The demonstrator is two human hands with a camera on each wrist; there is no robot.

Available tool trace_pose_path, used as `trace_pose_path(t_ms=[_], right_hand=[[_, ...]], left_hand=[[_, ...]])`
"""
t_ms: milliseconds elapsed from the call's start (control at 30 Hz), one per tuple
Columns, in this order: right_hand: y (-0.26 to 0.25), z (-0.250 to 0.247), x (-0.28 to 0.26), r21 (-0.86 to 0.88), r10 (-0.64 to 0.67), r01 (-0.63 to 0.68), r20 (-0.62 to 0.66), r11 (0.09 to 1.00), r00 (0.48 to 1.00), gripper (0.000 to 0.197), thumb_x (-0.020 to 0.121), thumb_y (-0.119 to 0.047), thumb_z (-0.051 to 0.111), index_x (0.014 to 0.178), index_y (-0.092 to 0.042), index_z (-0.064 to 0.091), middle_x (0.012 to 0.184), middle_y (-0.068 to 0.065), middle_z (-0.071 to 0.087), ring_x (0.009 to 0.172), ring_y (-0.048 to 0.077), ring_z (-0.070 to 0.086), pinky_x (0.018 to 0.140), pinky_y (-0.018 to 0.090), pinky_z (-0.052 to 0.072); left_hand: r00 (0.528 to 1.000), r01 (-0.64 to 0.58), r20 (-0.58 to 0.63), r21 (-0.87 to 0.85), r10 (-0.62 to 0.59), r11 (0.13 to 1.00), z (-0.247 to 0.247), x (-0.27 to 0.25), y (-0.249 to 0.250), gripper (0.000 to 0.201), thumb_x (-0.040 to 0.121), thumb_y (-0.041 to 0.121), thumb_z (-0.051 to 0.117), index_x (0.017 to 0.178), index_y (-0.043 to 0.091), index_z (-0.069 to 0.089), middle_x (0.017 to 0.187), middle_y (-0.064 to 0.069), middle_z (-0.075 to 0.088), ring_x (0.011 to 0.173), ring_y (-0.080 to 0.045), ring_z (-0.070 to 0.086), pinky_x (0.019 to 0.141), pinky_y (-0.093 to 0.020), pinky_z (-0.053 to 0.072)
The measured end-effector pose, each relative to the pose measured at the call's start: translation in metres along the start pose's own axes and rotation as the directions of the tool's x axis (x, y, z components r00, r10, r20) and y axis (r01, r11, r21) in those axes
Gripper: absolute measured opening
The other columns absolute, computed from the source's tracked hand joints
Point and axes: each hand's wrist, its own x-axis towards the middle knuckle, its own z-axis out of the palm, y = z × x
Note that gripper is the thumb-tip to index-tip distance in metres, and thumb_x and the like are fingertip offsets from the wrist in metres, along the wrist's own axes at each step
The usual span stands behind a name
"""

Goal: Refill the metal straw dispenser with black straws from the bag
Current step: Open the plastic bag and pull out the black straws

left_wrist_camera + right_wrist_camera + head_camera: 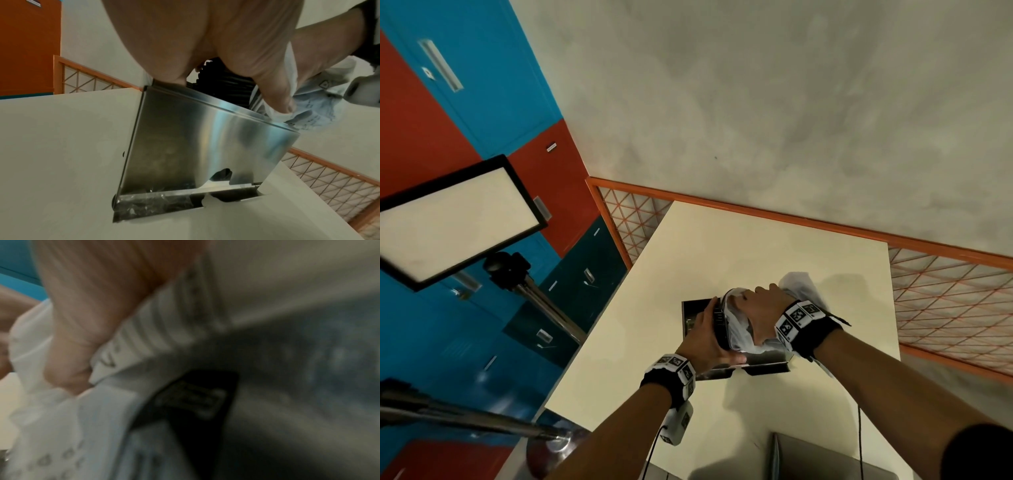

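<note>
Metal straw dispenser (205, 142): brushed steel box, upright on the cream table (774, 246), top open. Black straws (224, 82): 1 bundle, half out of a clear plastic bag (739, 329), held directly above the dispenser's top. Left hand (709, 339): fingers wrapped around the bare end of the bundle. Right hand (760, 308): curled around the bag (wrist view blurred; grip appears firm). Behind the table: orange lattice railing (945, 301), grey floor.

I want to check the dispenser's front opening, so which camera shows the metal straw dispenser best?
The left wrist view: the metal straw dispenser fills the frame, front panel and bottom slot clear. The head view shows only slivers of it under both hands. The right wrist view is too blurred to tell.
</note>
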Motion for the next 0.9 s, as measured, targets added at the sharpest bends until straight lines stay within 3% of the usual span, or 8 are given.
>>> trace_pose_path(t_ms=[167,267,367,467,633,767,833,900], right_hand=[[0.000,-0.003,-0.007,0.127,-0.006,0.002,0.027,0.992,1.000,0.077,0.076,-0.044,0.072,0.139,-0.014,0.039,0.127,0.015,0.053,0.114,0.038,0.053,0.093,0.050,0.045],[-0.006,-0.005,-0.011,0.054,-0.035,0.036,-0.027,0.998,0.999,0.071,0.074,-0.042,0.069,0.134,-0.016,0.040,0.119,0.009,0.059,0.103,0.034,0.059,0.087,0.049,0.048],[-0.009,0.003,-0.010,-0.050,-0.047,0.044,-0.050,0.998,0.998,0.075,0.066,-0.042,0.066,0.131,-0.023,0.034,0.113,0.002,0.061,0.091,0.026,0.063,0.079,0.044,0.049],[-0.010,0.006,-0.012,-0.046,-0.044,0.041,-0.073,0.998,0.996,0.070,0.069,-0.046,0.062,0.131,-0.026,0.037,0.117,0.003,0.058,0.096,0.026,0.063,0.082,0.045,0.047],[-0.012,0.009,-0.015,-0.042,-0.041,0.036,-0.142,0.998,0.989,0.048,0.079,-0.041,0.059,0.121,-0.018,0.051,0.116,0.005,0.059,0.096,0.024,0.060,0.082,0.040,0.044],[-0.008,0.005,-0.025,-0.006,-0.024,0.023,-0.205,1.000,0.978,0.051,0.082,-0.045,0.056,0.127,-0.021,0.051,0.125,0.002,0.057,0.111,0.023,0.055,0.100,0.043,0.036],[-0.007,0.002,-0.036,0.111,-0.035,0.071,-0.294,0.991,0.955,0.048,0.084,-0.046,0.055,0.127,-0.024,0.055,0.127,0.000,0.056,0.112,0.021,0.053,0.102,0.040,0.038],[-0.003,-0.001,-0.052,0.212,-0.026,0.162,-0.528,0.964,0.849,0.036,0.087,-0.041,0.056,0.118,-0.024,0.063,0.122,-0.002,0.060,0.108,0.018,0.055,0.095,0.039,0.046]], left_hand=[[0.998,0.026,-0.053,-0.052,-0.029,0.998,0.000,0.000,0.002,0.146,0.048,0.054,0.092,0.160,0.023,0.004,0.160,-0.002,0.023,0.147,-0.022,0.029,0.117,-0.043,0.035],[0.999,-0.028,-0.033,-0.089,0.026,0.996,0.000,0.006,-0.010,0.139,0.045,0.063,0.093,0.156,0.039,0.013,0.158,0.007,0.031,0.145,-0.015,0.036,0.116,-0.046,0.039],[0.997,-0.056,0.041,-0.183,0.065,0.982,-0.005,0.008,-0.013,0.120,0.051,0.056,0.096,0.146,0.050,0.023,0.151,0.014,0.043,0.138,-0.008,0.045,0.112,-0.042,0.044],[0.994,-0.026,0.095,-0.270,0.054,0.962,-0.008,0.009,-0.009,0.114,0.054,0.058,0.094,0.146,0.040,0.030,0.143,0.017,0.050,0.132,-0.003,0.050,0.109,-0.035,0.046],[0.983,0.150,0.157,-0.350,-0.100,0.925,-0.010,0.022,-0.009,0.111,0.052,0.069,0.090,0.142,0.028,0.042,0.132,0.011,0.061,0.123,-0.011,0.059,0.108,-0.041,0.049],[0.961,0.255,0.213,-0.417,-0.179,0.872,-0.002,0.037,-0.019,0.097,0.055,0.055,0.097,0.135,0.024,0.053,0.126,0.002,0.070,0.118,-0.020,0.066,0.106,-0.049,0.049],[0.961,0.259,0.212,-0.463,-0.177,0.848,0.006,0.047,-0.030,0.092,0.055,0.051,0.098,0.132,0.022,0.057,0.123,-0.002,0.072,0.117,-0.024,0.067,0.106,-0.051,0.049],[0.960,0.262,0.218,-0.495,-0.173,0.829,0.000,0.039,-0.014,0.084,0.062,0.044,0.097,0.132,0.018,0.058,0.125,-0.007,0.071,0.118,-0.028,0.066,0.107,-0.051,0.048]])
